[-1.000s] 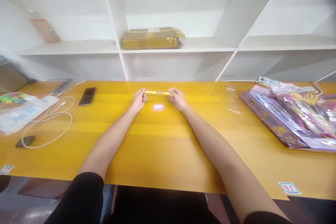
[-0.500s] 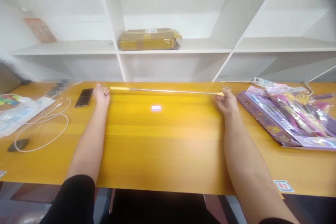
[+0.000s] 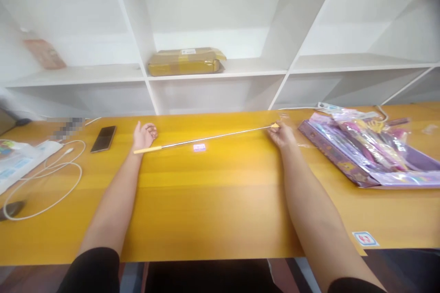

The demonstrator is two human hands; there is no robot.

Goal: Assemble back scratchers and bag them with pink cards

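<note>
A thin, extended telescopic rod [image 3: 206, 138], silver with a yellow handle at its left end, slants across above the table. My right hand [image 3: 282, 134] pinches its small yellow tip; the fingers partly hide that end. My left hand [image 3: 145, 134] is turned palm up with the thumb apart and the fingers loosely curled, holding nothing. The yellow handle passes across in front of my left wrist; whether it touches the skin I cannot tell. Below the rod lies a small purple-and-white label [image 3: 199, 147] on the yellow table [image 3: 206, 210].
To the right sits a purple display box [image 3: 338, 165] of several plastic-wrapped items. A phone [image 3: 103, 138], a white cable [image 3: 81, 169], a dark mouse [image 3: 14, 209] and a white package [image 3: 32, 160] lie left. White shelves behind hold a taped brown parcel [image 3: 184, 64].
The rod's handle end has swung down toward me, from beside my left hand to across my wrist. My left fingers have loosened from a fist. My right hand keeps its pinch. The view has shifted.
</note>
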